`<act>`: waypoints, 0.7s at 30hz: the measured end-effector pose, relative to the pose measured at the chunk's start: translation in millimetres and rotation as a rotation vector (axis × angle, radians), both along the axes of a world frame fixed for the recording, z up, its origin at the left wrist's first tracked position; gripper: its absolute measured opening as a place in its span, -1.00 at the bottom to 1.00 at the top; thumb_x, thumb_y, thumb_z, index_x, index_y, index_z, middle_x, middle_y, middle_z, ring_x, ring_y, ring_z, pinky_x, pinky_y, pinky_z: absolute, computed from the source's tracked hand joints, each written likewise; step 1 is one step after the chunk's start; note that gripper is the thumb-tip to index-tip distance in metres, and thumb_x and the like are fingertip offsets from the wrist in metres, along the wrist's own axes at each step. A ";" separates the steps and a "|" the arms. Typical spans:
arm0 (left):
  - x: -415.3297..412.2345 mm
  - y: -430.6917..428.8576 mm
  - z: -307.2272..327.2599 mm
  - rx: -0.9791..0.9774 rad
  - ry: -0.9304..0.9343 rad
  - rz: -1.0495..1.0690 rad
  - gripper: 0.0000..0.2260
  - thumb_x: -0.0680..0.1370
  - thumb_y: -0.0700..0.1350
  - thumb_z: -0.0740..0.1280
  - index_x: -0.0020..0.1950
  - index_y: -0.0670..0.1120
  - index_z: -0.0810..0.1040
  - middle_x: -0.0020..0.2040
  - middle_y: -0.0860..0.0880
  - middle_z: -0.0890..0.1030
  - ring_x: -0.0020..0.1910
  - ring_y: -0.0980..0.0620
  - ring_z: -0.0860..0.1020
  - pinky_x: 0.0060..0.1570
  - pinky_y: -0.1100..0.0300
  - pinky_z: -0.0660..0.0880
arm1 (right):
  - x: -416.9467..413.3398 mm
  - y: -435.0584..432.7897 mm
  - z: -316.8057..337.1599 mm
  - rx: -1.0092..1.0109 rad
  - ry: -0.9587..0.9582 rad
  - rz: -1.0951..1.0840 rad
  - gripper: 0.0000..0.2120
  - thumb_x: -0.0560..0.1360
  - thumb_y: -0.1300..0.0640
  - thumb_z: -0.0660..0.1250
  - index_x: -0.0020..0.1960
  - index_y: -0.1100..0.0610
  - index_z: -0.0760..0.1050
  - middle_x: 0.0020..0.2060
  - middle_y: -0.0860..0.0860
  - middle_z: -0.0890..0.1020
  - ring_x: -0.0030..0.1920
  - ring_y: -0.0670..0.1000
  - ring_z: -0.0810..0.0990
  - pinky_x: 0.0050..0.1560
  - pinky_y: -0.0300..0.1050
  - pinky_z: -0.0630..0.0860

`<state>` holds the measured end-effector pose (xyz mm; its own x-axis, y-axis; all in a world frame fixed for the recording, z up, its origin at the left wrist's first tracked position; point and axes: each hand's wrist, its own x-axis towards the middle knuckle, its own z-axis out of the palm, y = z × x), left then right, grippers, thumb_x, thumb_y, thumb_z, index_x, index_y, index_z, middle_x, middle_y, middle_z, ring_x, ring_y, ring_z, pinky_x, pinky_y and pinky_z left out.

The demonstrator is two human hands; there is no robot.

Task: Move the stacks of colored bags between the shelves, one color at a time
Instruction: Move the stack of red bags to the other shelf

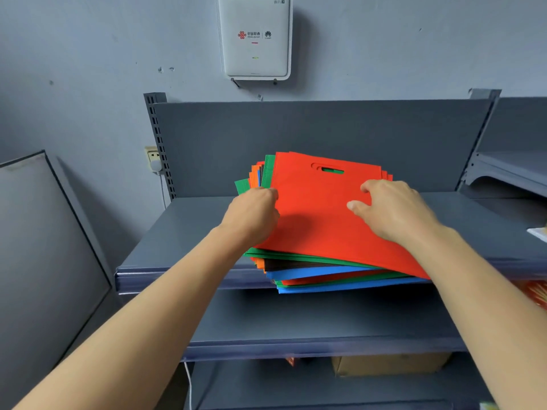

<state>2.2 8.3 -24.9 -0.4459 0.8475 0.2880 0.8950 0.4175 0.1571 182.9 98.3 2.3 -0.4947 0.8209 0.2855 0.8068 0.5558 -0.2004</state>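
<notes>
Grey shelf [183,232] | left hand [254,214] grips red bag [313,208] edge | right hand [393,211] relaxed atop

The stack of bags [319,232] lies on the top shelf [183,232], overhanging its front edge.

We see bare top shelf [183,232] left and right of the bag stack [325,261]; the back panel [296,137] walls off the rear.
</notes>
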 end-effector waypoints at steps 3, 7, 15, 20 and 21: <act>-2.3 13.5 -2.6 -0.088 -0.056 0.032 -0.71 0.53 -0.14 0.25 0.22 -0.19 0.46 0.17 -0.20 0.53 0.13 -0.22 0.50 0.09 -0.02 0.48 | -1.3 16.9 -5.4 -0.053 -0.036 0.018 -0.55 0.53 -0.13 0.24 0.27 0.15 0.41 0.21 0.17 0.52 0.22 0.24 0.47 0.13 0.05 0.43; -4.9 30.1 -5.3 -0.148 -0.153 0.092 -0.65 0.53 -0.04 0.30 0.24 -0.20 0.44 0.21 -0.22 0.51 0.17 -0.22 0.48 0.09 0.02 0.44 | 3.1 37.6 -12.7 -0.148 -0.116 0.017 -0.49 0.51 -0.19 0.23 0.28 0.16 0.39 0.24 0.16 0.50 0.24 0.23 0.45 0.15 0.04 0.41; -3.4 51.2 -1.0 -0.117 -0.324 0.193 -0.61 0.46 0.04 0.41 0.05 -0.27 0.48 0.06 -0.22 0.57 0.05 -0.20 0.51 -0.04 0.07 0.41 | 7.7 63.5 -19.4 -0.298 -0.146 0.045 -0.41 0.48 -0.21 0.27 0.33 0.18 0.36 0.33 0.14 0.42 0.31 0.18 0.41 0.23 0.01 0.37; -3.0 56.6 1.1 -0.097 -0.475 0.211 -0.67 0.42 -0.03 0.46 -0.27 -0.15 0.35 -0.28 -0.08 0.43 -0.22 -0.04 0.40 -0.44 0.19 0.25 | 6.1 71.9 -24.0 -0.333 -0.110 0.062 -0.42 0.48 -0.17 0.30 0.34 0.19 0.34 0.33 0.15 0.42 0.30 0.18 0.41 0.24 0.02 0.38; -2.9 56.5 1.3 -0.079 -0.494 0.203 -0.68 0.42 -0.05 0.47 -0.27 -0.13 0.34 -0.28 -0.07 0.43 -0.22 -0.04 0.40 -0.44 0.22 0.24 | 5.1 73.5 -25.1 -0.339 -0.106 0.068 -0.41 0.49 -0.17 0.30 0.34 0.20 0.34 0.32 0.15 0.42 0.30 0.17 0.42 0.24 0.02 0.38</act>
